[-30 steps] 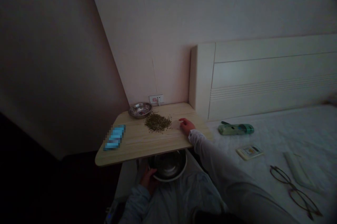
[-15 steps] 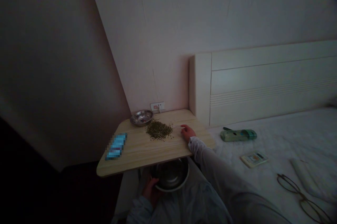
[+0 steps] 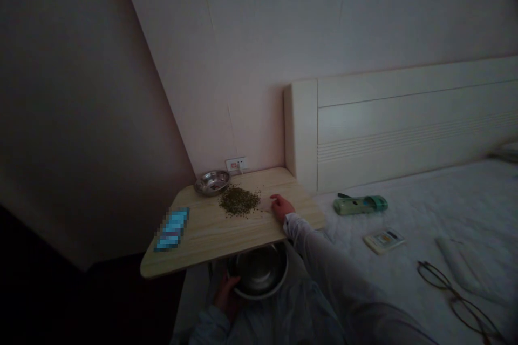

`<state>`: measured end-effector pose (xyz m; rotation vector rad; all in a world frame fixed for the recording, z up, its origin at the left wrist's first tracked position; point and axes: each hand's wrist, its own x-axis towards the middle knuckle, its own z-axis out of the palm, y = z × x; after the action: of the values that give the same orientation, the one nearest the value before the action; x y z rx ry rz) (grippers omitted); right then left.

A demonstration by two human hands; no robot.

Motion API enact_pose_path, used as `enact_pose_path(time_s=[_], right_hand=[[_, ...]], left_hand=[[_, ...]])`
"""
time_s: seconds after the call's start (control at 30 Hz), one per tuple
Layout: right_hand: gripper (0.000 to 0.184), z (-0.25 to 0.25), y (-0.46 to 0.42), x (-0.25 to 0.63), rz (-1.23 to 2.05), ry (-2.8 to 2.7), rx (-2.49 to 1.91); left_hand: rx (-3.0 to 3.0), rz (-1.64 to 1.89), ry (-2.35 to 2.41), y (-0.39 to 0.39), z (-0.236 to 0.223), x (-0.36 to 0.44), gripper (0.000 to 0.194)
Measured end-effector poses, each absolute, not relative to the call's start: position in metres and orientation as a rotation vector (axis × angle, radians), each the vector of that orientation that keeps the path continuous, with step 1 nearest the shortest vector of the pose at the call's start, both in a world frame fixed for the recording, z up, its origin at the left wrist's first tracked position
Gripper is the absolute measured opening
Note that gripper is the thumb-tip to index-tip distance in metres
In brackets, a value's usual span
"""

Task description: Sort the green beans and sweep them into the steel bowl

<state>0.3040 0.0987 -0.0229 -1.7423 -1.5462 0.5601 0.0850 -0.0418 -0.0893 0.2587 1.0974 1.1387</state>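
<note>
Your right hand (image 3: 282, 208) has edged closer to the green grains (image 3: 239, 201)

Measured against the pile, your fingertips sit slightly nearer than they did half a second ago; the rest of the view has only drifted a little with your head. Your left hand (image 3: 226, 292) is where it was, gripping the near-left rim of the large metal bowl (image 3: 261, 277), thumb over the edge, just below the near side of the wooden table (image 3: 202, 242).

The grains lie in a loose heap toward the middle of the tabletop, strays scattered round it. A small metal bowl (image 3: 201, 183) stands at the back left, just beside them, with something inside too small to name. Your right-hand fingers are curled, the index reaching out over the wood beside the heap; whether they pinch a grain, you can't tell from this view.

As I judge it, you are working by fingertip at the right edge of the heap, with the large bowl steadied below. Any next move there would call for a light touch and low fingers, so strays don't skitter off, and a firm left grip to keep the bowl from tipping.
</note>
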Motion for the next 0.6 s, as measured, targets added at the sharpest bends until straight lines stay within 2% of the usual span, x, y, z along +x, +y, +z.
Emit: enact_pose_path(time_s=[0.2, 0.6], right_hand=[[0.03, -0.021, 0.096, 0.304, 0.553, -1.556, -1.742], [0.03, -0.02, 0.091, 0.305, 0.686, -1.527, -1.663]], left_hand=[[0.318, 1.125, 1.032, -0.046, -0.081, 0.086, 0.059], [0.346, 1.174, 1.044, -0.048, -0.079, 0.09, 0.053]])
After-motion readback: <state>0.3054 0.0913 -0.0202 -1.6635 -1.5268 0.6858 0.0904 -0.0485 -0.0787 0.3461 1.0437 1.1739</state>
